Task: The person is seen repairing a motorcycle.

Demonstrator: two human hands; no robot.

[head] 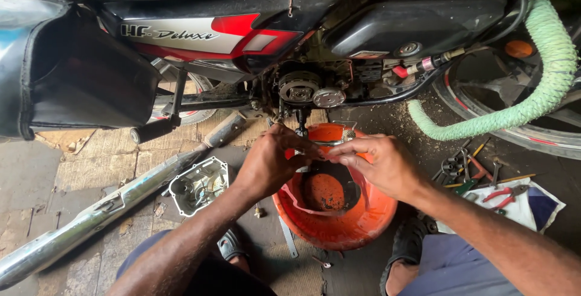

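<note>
My left hand and my right hand meet fingertip to fingertip above an orange plastic basin on the floor. Between the fingers they pinch a small metal part; I cannot make out its shape. A metal tool with a knurled end lies across the basin's far rim. Dark oily liquid sits in the basin's bottom. Just above the hands is the open engine side of a black and red motorcycle, with exposed round metal parts.
A detached engine cover lies on the floor at left, beside the chrome exhaust pipe. Pliers and other tools rest on a cloth at right. A green-wrapped bar curves past the wheel. My sandalled feet flank the basin.
</note>
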